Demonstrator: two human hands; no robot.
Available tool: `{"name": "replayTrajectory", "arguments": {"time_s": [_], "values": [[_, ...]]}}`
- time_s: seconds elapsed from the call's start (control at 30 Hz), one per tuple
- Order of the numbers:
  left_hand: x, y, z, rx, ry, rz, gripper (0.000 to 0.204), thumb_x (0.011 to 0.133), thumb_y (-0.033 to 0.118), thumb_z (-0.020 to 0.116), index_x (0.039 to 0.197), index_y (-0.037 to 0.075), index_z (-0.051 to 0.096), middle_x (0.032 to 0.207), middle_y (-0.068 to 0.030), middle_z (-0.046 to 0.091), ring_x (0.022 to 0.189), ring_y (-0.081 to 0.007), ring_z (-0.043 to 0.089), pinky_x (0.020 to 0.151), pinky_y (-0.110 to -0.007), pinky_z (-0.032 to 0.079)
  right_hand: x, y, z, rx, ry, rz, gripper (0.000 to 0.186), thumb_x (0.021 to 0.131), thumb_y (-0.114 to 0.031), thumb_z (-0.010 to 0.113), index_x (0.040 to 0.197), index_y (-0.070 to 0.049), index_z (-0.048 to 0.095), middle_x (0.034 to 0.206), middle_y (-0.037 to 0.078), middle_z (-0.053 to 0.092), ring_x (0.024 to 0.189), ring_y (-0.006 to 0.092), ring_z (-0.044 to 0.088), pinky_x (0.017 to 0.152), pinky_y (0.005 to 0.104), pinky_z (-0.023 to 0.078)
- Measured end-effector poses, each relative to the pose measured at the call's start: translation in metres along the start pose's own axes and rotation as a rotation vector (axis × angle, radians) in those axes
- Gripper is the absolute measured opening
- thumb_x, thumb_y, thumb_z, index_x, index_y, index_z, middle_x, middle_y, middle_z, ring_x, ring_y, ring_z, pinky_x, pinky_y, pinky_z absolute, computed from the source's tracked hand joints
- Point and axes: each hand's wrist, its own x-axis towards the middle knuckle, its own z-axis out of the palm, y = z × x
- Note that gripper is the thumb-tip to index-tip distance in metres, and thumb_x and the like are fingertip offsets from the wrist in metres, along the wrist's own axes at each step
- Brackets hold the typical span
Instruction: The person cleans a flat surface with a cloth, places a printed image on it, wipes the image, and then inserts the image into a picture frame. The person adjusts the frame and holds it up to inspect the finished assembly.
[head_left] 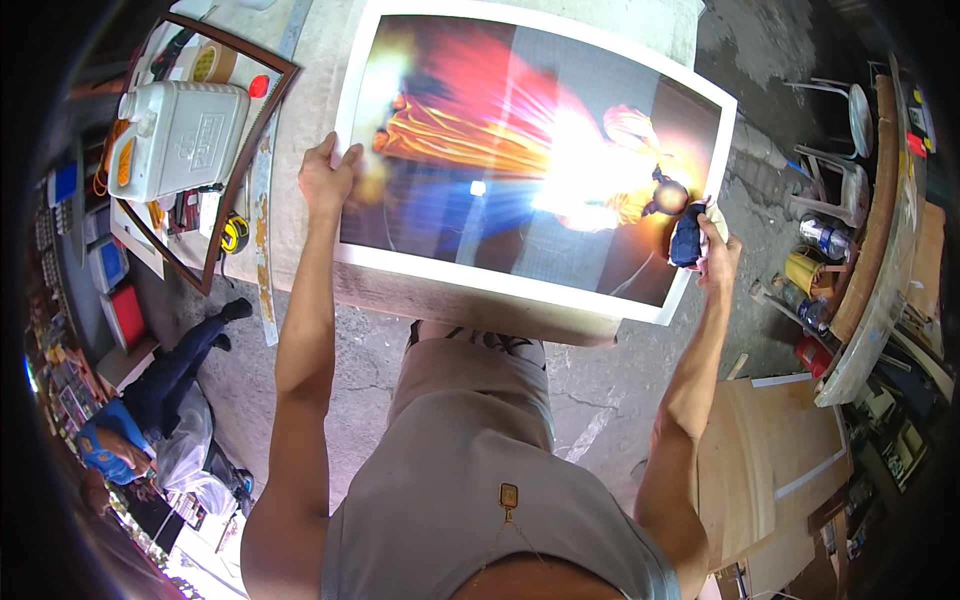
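Fingers of left hand (325,178) press flat on glossy print (520,150); right hand (712,250) clamps dark cloth (686,240). Rubbing could crease or smudge the print.

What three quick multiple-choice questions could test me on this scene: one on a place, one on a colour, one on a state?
1. Where does the left hand rest?
A. on the print's left edge
B. on the white jug
C. on the floor

2. What colour is the border of the large glossy print?
A. black
B. white
C. green

3. What does the right hand grip?
A. nothing
B. a tape measure
C. a dark blue cloth

Answers: 1 A, its fingers press that edge; 2 B, a white margin frames the picture; 3 C, the cloth is bunched in its fingers.
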Motion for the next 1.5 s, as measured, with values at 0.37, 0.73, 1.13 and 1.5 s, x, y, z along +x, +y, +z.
{"name": "replayTrajectory", "arguments": {"time_s": [0.37, 0.73, 1.13, 1.5], "values": [[0.044, -0.055, 0.001, -0.06, -0.156, -0.001, 0.042, 0.07, 0.024, 0.078, 0.108, 0.011, 0.069, 0.083, -0.0051, 0.07, 0.073, -0.0117, 0.062, 0.068, -0.028, 0.048, 0.004, -0.002, 0.012, 0.083, -0.013, -0.036, 0.05, 0.068, -0.026, 0.079, 0.095, 0.012, 0.062, 0.078, 0.013, 0.064, 0.06, 0.0171, 0.061, 0.052, 0.031, 0.048], [0.039, -0.026, -0.001, 0.08, -0.178, -0.026, 0.064, 0.062, 0.028, 0.082, 0.119, 0.006, 0.062, 0.108, -0.0119, 0.067, 0.097, -0.0203, 0.064, 0.087, -0.03, 0.046, -0.003, -0.004, -0.003, 0.03, 0.001, -0.058, 0.05, 0.069, -0.03, 0.076, 0.095, 0.01, 0.062, 0.076, 0.015, 0.064, 0.056, 0.0192, 0.063, 0.043, 0.0314, 0.048], [0.012, 0.026, 0.018, 0.272, -0.039, 0.459, 0.084, 0.066, 0.044, 0.079, 0.13, -0.001, 0.048, 0.124, -0.0215, 0.055, 0.114, -0.0344, 0.054, 0.097, -0.037, 0.042, -0.109, 0.062, 0.004, -0.297, 0.126, -0.655, 0.043, 0.083, -0.024, 0.065, 0.118, 0.0, 0.056, 0.105, 0.015, 0.059, 0.1, 0.0253, 0.053, 0.085, 0.0402, 0.041], [-0.011, 0.18, 0.097, 0.301, -0.322, 0.928, 0.078, 0.073, 0.05, 0.071, 0.133, 0.005, 0.047, 0.139, -0.0203, 0.042, 0.131, -0.0344, 0.035, 0.109, -0.043, 0.027, -0.149, 0.222, -0.103, -0.413, 0.529, 0.13, 0.036, 0.09, -0.025, 0.057, 0.118, -0.004, 0.056, 0.088, 0.014, 0.066, 0.072, 0.0235, 0.064, 0.089, 0.0394, 0.043]]}}
